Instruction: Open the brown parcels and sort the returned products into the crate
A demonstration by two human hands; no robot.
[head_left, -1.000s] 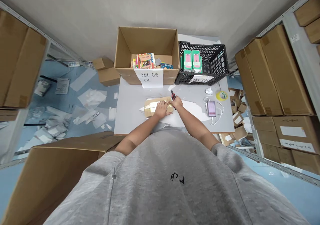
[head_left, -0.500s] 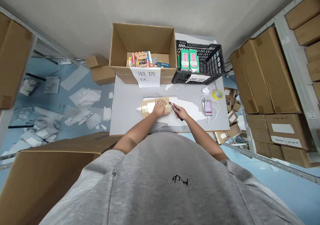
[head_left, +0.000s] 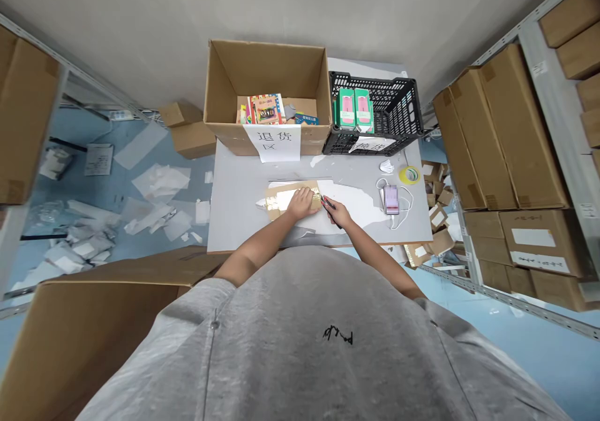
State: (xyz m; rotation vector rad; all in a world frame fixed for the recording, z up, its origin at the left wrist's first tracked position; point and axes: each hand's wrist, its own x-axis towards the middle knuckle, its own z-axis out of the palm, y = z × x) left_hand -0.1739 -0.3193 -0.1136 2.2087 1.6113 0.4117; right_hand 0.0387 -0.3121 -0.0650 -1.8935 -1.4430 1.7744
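Note:
A small taped cardboard parcel [head_left: 281, 198] with a white label lies on the grey table [head_left: 239, 190]. My left hand [head_left: 301, 202] presses flat on the parcel's right half, fingers spread over it. My right hand [head_left: 340, 213] is closed around a red and black utility knife [head_left: 327, 203], whose tip points at the parcel's right end. Torn white paper [head_left: 356, 201] lies under and beside my right hand.
At the table's back stand an open carton [head_left: 267, 71] with colourful books and a paper sign, and a black crate [head_left: 394, 112] with green boxes. A phone [head_left: 391, 198] with a white cable and a tape roll [head_left: 408, 174] lie right. Cartons fill the shelves; paper scraps litter the floor on the left.
My right hand with the knife moved from the parcel's far right corner down along its right end toward me. My left hand stayed on the parcel.

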